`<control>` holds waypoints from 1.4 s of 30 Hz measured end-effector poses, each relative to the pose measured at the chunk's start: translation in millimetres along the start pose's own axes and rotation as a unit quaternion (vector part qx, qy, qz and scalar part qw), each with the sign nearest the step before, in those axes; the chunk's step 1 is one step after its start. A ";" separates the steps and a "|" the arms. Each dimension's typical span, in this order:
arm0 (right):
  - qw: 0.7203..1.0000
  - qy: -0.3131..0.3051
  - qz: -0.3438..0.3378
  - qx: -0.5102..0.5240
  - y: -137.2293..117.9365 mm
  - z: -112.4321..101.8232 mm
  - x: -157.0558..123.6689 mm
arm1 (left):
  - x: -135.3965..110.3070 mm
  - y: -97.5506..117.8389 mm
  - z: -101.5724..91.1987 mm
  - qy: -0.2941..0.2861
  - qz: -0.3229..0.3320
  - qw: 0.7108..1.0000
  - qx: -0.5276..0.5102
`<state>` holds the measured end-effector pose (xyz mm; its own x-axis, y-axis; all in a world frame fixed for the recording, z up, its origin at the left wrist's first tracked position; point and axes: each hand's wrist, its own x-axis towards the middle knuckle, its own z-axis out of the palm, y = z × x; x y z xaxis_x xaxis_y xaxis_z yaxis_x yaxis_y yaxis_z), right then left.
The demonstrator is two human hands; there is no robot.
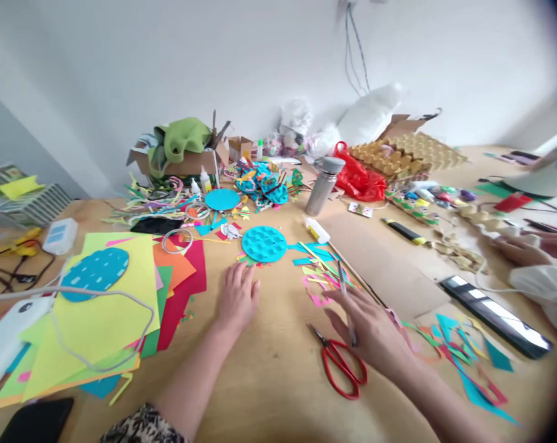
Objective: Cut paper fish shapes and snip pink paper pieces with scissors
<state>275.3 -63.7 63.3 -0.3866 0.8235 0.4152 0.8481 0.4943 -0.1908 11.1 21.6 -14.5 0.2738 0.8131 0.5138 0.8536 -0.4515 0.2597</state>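
Note:
My left hand lies palm down on the table, fingers stretched forward. Its fingertips reach small paper scraps at the near edge of a round blue paper disc with rows of bumps. To the right, my right hand is over the table with a grey pen held between its fingers. Red-handled scissors lie just below that hand. Beyond its fingertips are thin paper strips and a pink cut-out scrap. A white glue bottle rests on its side behind the strips.
Coloured paper sheets with a spotted blue oval are stacked left. A metal flask, a red plastic bag and egg trays stand behind. Blue offcuts and a shiny black case lie right. Another person's hand is at far right.

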 end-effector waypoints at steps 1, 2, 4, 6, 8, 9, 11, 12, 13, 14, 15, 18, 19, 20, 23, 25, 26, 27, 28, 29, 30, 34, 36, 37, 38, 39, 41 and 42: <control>1.000 -0.005 0.020 -0.009 -10.0 0.9 -18.1 | 0.5 -0.9 0.2 0.005 0.006 1.000 -0.009; 0.999 -0.011 0.034 -0.003 -19.4 3.6 -35.0 | 0.9 -1.7 0.3 0.009 0.010 1.000 -0.015; 0.998 -0.023 0.061 0.016 -34.4 12.0 -63.2 | 1.8 -2.9 0.2 0.015 0.016 0.999 -0.026; 0.996 -0.035 0.077 0.025 -43.2 20.2 -82.8 | 2.4 -3.4 0.0 0.021 0.016 0.999 -0.035; 0.995 -0.053 0.084 0.021 -46.0 24.4 -94.8 | 2.8 -2.0 -0.4 0.026 0.023 0.998 -0.046; 0.994 -0.063 0.088 0.019 -45.6 24.4 -98.8 | 2.9 -0.2 -0.7 0.028 0.028 0.998 -0.052; 0.993 -0.076 0.094 0.012 -42.2 20.5 -105.0 | 3.0 6.2 -1.9 0.023 0.040 0.997 -0.065; 0.992 -0.079 0.096 0.008 -39.7 17.0 -107.7 | 3.3 11.0 -2.8 0.013 0.048 0.996 -0.073; 0.992 -0.079 0.097 0.004 -36.8 12.9 -110.7 | 3.9 16.9 -3.8 -0.002 0.059 0.995 -0.082; 0.992 -0.079 0.099 0.000 -33.8 8.4 -113.9 | 4.7 23.7 -4.8 -0.021 0.069 0.993 -0.091; 0.991 -0.078 0.105 -0.004 -30.6 3.8 -117.5 | 6.0 31.5 -5.8 -0.052 0.089 0.990 -0.100; 0.990 -0.074 0.119 -0.016 -20.8 -8.7 -130.5 | 12.4 59.1 -6.2 -0.145 0.142 0.973 -0.107; 0.989 -0.077 0.128 -0.017 -17.6 -12.0 -135.5 | 15.2 69.1 -5.1 -0.165 0.157 0.968 -0.105; 0.987 -0.083 0.137 -0.018 -14.5 -14.6 -140.8 | 18.1 79.2 -3.2 -0.178 0.173 0.963 -0.102; 0.980 -0.094 0.174 -0.021 -5.0 -18.7 -156.5 | 26.9 107.9 6.1 -0.192 0.209 0.956 -0.075; 0.979 -0.086 0.181 -0.034 1.4 -18.7 -165.3 | 32.5 124.1 13.6 -0.220 0.237 0.945 -0.041; 0.979 -0.080 0.181 -0.042 4.4 -18.3 -168.5 | 35.2 130.9 17.1 -0.228 0.237 0.944 -0.032; 0.980 -0.072 0.177 -0.051 7.0 -17.8 -170.9 | 38.0 136.9 20.3 -0.234 0.236 0.943 -0.027; 0.981 -0.066 0.174 -0.057 9.3 -17.4 -172.4 | 40.8 142.1 23.0 -0.238 0.233 0.943 -0.021; 0.982 -0.061 0.170 -0.061 11.0 -17.1 -173.1 | 43.6 146.5 25.2 -0.245 0.229 0.942 -0.015; 0.982 -0.058 0.167 -0.063 12.1 -17.0 -173.0 | 46.3 150.3 26.9 -0.252 0.223 0.942 -0.008; 0.984 -0.046 0.159 -0.061 12.6 -17.4 -171.0 | 54.0 159.9 29.0 -0.279 0.198 0.940 0.015; 0.985 -0.039 0.155 -0.065 12.0 -17.3 -171.0 | 54.7 162.1 28.4 -0.284 0.187 0.940 0.020; 0.985 -0.038 0.155 -0.067 11.8 -17.1 -171.4 | 54.2 162.5 28.0 -0.285 0.183 0.941 0.019; 0.985 -0.038 0.153 -0.068 11.6 -17.0 -171.8 | 53.3 162.5 27.7 -0.285 0.181 0.941 0.017; 0.985 -0.039 0.153 -0.068 11.5 -17.0 -172.1 | 52.1 162.0 27.5 -0.285 0.179 0.941 0.015; 0.985 -0.043 0.152 -0.065 11.3 -17.4 -172.4 | 49.3 160.0 27.2 -0.283 0.174 0.943 0.006; 0.986 -0.043 0.150 -0.064 11.1 -17.8 -172.2 | 47.9 158.5 26.7 -0.280 0.170 0.945 0.001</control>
<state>357.7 -205.0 5.5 -0.1353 0.9508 0.2785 0.9658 0.1893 -0.1774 171.3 -1.2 29.4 0.7228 0.6889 0.0541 0.6755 -0.7209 0.1552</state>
